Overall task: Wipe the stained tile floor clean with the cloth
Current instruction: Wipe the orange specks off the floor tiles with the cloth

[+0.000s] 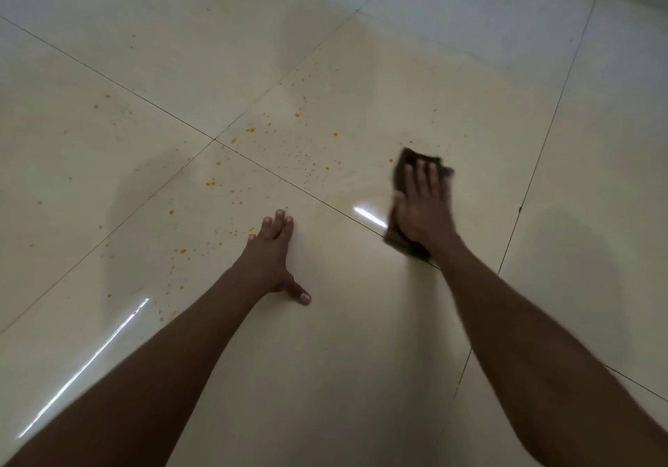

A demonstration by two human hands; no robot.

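Floor: glossy cream tile floor (361,340) fills the frame; dark grout lines cross at centre left
Stains: orange specks (249,130) scattered from centre toward the left and lower left; densest around the grout crossing, none visible under either hand
Cloth: dark brown cloth (408,163), crumpled, lying flat on the tile right of centre; its near edge sits on a grout line
Right hand: right hand (423,210) palm down on top of the cloth, fingers spread and extended, pressing rather than pinching; cloth shows beyond the fingertips and at the wrist side; slightly blurred
Left hand: left hand (271,253) flat on bare tile at frame centre, fingers together pointing up-frame, thumb splayed to the right; holds nothing
Smear: faint yellowish wet patch (347,191) just left of the cloth
Reflections: bright streaks at lower left and between the hands
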